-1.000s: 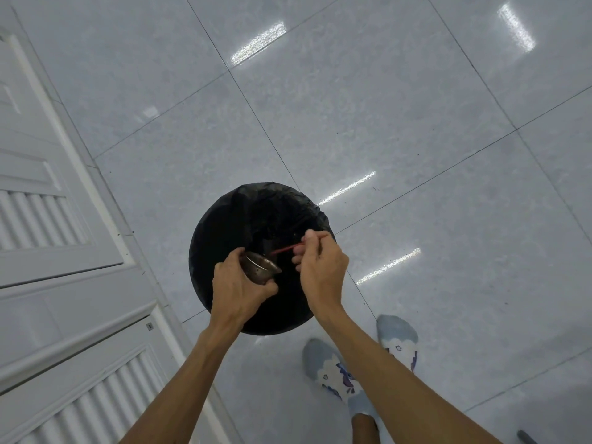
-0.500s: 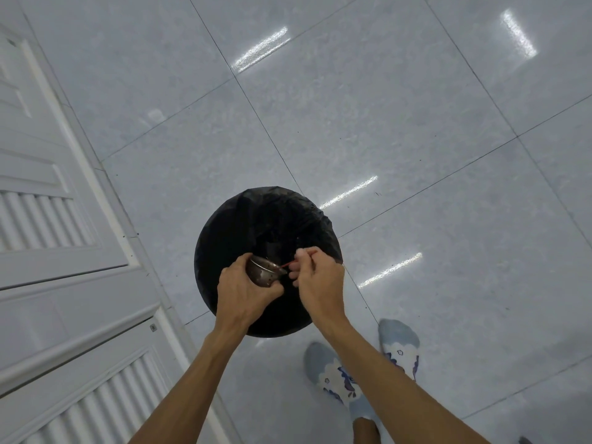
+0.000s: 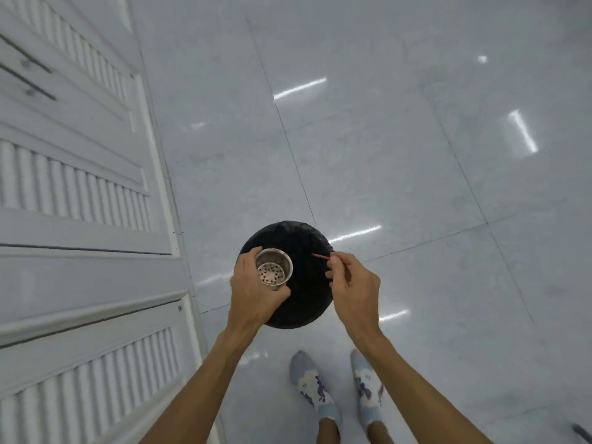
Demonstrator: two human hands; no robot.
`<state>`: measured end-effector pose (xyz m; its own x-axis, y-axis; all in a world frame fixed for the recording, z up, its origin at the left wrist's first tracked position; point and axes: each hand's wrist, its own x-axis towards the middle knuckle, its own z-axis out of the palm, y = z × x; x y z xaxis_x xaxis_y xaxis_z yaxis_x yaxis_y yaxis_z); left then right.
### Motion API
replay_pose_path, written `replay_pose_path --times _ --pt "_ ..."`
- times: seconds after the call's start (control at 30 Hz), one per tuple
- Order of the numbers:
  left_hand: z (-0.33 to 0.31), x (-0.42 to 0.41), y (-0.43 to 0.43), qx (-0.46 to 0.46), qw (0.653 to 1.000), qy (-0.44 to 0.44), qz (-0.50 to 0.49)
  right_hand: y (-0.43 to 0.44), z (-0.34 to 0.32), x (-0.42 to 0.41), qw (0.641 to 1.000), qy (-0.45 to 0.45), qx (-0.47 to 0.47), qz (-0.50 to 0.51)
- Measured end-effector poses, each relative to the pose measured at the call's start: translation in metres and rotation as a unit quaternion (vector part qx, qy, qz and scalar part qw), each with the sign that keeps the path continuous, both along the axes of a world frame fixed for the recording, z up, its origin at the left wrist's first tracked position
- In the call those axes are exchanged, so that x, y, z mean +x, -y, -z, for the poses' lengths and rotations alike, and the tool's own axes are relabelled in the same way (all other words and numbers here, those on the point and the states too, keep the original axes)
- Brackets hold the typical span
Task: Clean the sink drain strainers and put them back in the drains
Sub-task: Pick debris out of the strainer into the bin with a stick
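My left hand (image 3: 253,293) grips a metal sink drain strainer (image 3: 273,268), a small cup with a perforated bottom, held open side up so its holes show. My right hand (image 3: 352,283) pinches a thin red stick (image 3: 320,256) whose tip points left toward the strainer, a short gap apart from it. Both hands hover over a round bin lined with a black bag (image 3: 304,251).
White louvered cabinet doors (image 3: 80,193) run along the left. The floor is glossy light-grey tile (image 3: 416,155) with thin grout lines. My feet in patterned socks (image 3: 315,389) stand just behind the bin.
The red stick has come out of the strainer and my right hand has moved right. The strainer has turned from tilted to open side up. The view has shifted.
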<state>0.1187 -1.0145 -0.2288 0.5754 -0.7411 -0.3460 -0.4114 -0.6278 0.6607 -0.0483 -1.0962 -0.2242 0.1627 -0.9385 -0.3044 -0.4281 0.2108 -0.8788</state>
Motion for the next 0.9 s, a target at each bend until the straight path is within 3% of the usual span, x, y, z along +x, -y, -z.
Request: replay_pose_path --times 0.27,0.47,0.6,0.73,0.83,0.9 --pt "-0.293 -0.027 -0.004 -0.153 0.983 -0.007 -0.103 0.017 -0.286 -0.026 0.984 0.026 -0.114 -0.132" --pt "-0.464 -0.031 -0.083 -0.246 0.941 0.102 -0.209 -0.015 -0.459 0.012 0.940 0.110 -0.198 -0.257" --pt "-0.528 -0.027 -0.201 -0.247 0.891 0.212 -0.316 -0.082 -0.537 0.070 0.889 0.189 -0.204 -0.364" --pt "-0.561 -0.044 -0.346 -0.212 0.827 0.286 -0.435 -0.192 -0.573 0.122 0.816 0.241 -0.185 -0.492" --pt "-0.568 -0.083 -0.467 -0.176 0.770 0.294 -0.539 -0.311 -0.573 0.143 0.740 0.245 -0.180 -0.600" --pt "-0.571 -0.096 -0.502 -0.165 0.762 0.289 -0.556 -0.348 -0.571 0.153 0.707 0.252 -0.174 -0.637"
